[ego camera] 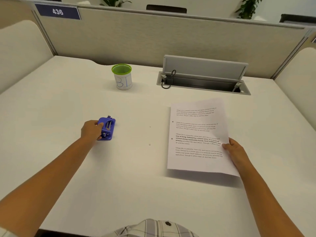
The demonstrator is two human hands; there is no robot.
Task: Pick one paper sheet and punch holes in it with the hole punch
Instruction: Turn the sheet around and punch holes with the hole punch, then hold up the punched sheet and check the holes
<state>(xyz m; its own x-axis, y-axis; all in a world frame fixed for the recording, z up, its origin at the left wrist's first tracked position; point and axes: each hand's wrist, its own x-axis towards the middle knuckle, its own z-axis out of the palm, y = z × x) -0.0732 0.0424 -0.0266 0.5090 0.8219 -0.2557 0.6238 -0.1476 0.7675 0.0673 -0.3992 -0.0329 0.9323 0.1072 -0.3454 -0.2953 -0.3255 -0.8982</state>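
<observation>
Fingers of left hand (91, 130) grip hole punch (106, 128); right hand (236, 150) pinches paper sheet (196, 139).

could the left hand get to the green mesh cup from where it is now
Probably yes, but not freely: the left hand grips the blue hole punch, so it would have to let go first. The green mesh cup stands farther back, with only bare table between them.

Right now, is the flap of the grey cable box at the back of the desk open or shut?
Open. The grey cable box flap stands raised, showing the dark trough and a black cable.
</observation>
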